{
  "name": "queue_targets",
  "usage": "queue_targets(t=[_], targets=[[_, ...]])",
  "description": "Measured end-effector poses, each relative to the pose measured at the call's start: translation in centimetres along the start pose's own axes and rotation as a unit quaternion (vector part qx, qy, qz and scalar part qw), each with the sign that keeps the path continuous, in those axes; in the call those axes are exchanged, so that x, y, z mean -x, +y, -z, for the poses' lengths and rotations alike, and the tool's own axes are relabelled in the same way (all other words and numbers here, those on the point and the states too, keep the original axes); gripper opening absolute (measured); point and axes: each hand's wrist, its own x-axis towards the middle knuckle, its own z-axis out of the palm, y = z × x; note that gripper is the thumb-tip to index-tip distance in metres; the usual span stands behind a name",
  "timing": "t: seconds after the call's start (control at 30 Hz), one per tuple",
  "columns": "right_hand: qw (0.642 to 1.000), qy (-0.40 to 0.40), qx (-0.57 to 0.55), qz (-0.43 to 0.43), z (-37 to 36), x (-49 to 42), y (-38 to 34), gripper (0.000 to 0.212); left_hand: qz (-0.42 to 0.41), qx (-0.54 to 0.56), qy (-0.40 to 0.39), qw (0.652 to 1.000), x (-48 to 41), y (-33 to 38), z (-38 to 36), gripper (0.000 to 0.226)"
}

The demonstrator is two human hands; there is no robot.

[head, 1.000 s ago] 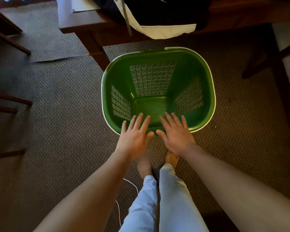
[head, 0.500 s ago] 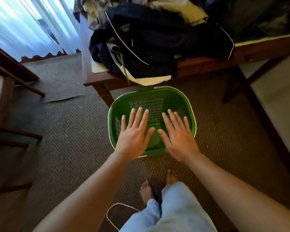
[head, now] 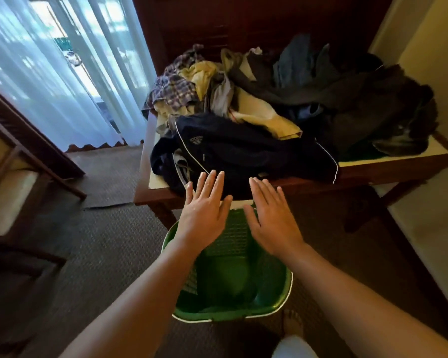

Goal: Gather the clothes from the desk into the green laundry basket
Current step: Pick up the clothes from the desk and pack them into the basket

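Here, a dark woven carpet (head: pixel 101 241) covers the floor, and a sheer white curtain (head: pixel 49 73) hangs over the bright window at the far left. A wooden desk (head: pixel 373 173) with a pale top stands against the far wall. The clothes (head: pixel 308 99) lie heaped across nearly all of it, from its left edge to near its right corner, mostly dark garments on the right side. A navy jacket (head: pixel 243 151) with thin white piping sprawls along the desk's front edge and droops over it. Behind it, toward the back left corner, sit a plaid shirt (head: pixel 172 90) and a crumpled yellow garment (head: pixel 267 117).

The green laundry basket (head: pixel 243 315) stands on the carpet just in front of the desk's front edge, below the drooping jacket, and no clothes show inside it.

The left hand (head: pixel 203 218) and right hand (head: pixel 272 220) are stretched out side by side above the basket's far side, palms down, fingers straight and slightly spread, holding nothing. Their fingertips reach the jacket's hanging hem; whether they touch the cloth cannot be told.
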Motion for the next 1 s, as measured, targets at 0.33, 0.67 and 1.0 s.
queue_targets(t=[0.33,0.67,1.0], targets=[[0.994,-0.039,-0.023,0.096,6.8,-11.8,7.6,0.059,0.115,-0.016,0.065,0.991,-9.0,5.3,0.1,0.068],[0.975,-0.079,0.042,0.206,6.8,-21.4,8.0,0.063,0.195,-0.045,0.034,0.979,-13.7,1.8,0.7,0.101],[0.927,-0.122,0.156,0.318,3.4,-29.8,7.7,0.069,0.390,0.062,-0.012,0.919,-19.5,-1.9,-2.7,0.132]])
